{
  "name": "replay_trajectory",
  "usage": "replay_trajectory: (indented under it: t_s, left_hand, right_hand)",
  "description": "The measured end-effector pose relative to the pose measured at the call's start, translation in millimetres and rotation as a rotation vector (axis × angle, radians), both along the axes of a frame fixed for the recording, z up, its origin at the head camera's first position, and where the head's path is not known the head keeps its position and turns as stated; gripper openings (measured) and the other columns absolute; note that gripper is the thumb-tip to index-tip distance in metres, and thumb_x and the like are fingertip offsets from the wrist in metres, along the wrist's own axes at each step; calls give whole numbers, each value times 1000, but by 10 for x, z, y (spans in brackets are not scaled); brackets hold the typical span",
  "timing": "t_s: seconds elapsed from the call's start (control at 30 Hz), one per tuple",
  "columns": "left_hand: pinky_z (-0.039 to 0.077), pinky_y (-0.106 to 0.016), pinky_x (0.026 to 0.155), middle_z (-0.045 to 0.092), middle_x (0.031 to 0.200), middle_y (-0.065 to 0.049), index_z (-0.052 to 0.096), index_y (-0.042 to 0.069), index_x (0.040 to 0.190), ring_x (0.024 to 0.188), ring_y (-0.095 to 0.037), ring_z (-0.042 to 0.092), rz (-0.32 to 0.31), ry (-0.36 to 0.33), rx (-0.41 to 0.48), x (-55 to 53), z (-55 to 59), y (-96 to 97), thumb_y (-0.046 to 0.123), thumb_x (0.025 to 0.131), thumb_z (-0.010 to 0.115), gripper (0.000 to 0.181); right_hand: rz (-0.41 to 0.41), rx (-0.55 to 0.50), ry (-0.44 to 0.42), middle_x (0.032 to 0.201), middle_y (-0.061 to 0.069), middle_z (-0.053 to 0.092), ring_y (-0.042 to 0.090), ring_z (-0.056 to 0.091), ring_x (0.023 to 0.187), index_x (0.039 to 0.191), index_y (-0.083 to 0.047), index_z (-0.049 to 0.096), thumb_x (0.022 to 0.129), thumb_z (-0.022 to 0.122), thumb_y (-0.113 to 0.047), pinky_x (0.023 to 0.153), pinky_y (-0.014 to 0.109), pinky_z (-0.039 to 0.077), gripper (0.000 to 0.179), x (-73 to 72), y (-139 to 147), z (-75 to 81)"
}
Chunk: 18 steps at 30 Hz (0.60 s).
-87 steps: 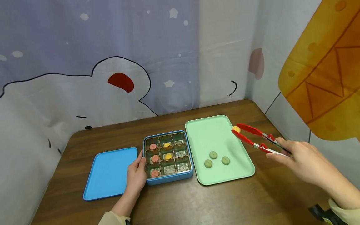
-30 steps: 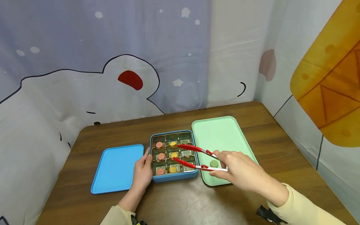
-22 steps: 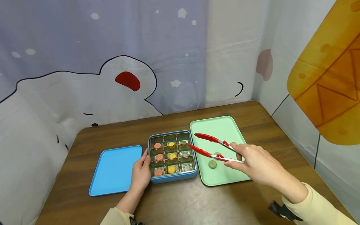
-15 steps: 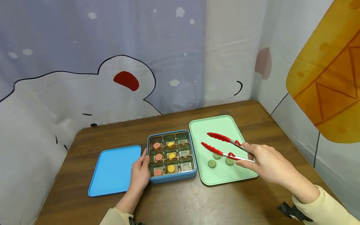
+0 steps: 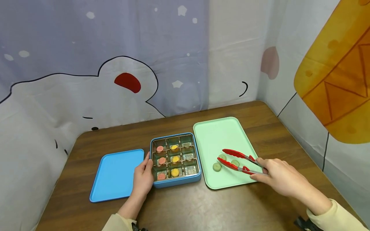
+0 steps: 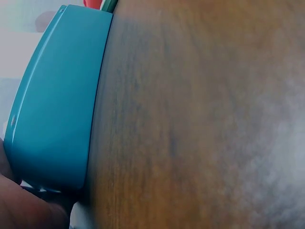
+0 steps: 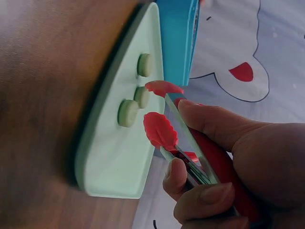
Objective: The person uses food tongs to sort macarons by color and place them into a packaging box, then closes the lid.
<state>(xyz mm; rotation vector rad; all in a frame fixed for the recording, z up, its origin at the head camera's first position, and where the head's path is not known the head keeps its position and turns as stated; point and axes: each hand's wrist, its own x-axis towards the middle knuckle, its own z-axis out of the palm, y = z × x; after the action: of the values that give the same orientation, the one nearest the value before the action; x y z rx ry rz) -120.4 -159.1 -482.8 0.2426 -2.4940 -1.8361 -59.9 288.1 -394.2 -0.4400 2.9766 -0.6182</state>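
My left hand [image 5: 143, 179] rests against the left side of a blue tin [image 5: 177, 183], thumb and fingers along its wall. Inside, a divided plastic insert holds pink cookies [image 5: 162, 160] in the left column and yellow cookies [image 5: 175, 172] in the middle one; the right column shows bare plastic. My right hand [image 5: 284, 176] grips red-tipped tongs [image 5: 229, 164], arms spread apart, above the pale green tray [image 5: 219, 134]. Three round green cookies [image 5: 216, 166] lie there, two partly covered by the tongs in the head view. In the right wrist view nothing sits between the tong tips [image 7: 160, 130].
A flat blue lid [image 5: 117, 175] lies left of the tin on the brown wooden table [image 5: 188, 208]. The tray stands close along the tin's right side. A printed curtain [image 5: 173, 57] hangs behind the table and along its right edge.
The right hand carried a yellow cookie in the tongs to the tin's near middle compartment and let it go. The tongs then moved right and down over the green cookies. The left hand stayed.
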Motion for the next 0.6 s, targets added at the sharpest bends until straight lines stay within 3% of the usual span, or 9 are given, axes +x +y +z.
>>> replay_trajectory:
  t_s: [0.33, 0.6]
  left_hand:
    - [35, -54, 119, 39, 166, -13, 38, 8, 164, 154, -35, 32, -12, -13, 15, 2, -7, -8, 22, 117, 41, 49]
    - [28, -56, 122, 43, 162, -20, 38, 5, 163, 155, -36, 29, -10, -10, -19, 14, 14, -13, 22, 117, 40, 50]
  right_hand:
    - [0, -14, -31, 64, -13, 44, 5, 38, 58, 92, -25, 64, 96, 79, -41, 52, 25, 32, 22, 45, 22, -73]
    - [-7, -22, -28, 64, -12, 43, 5, 38, 58, 90, -25, 64, 96, 79, -41, 51, 25, 31, 23, 59, 24, -86]
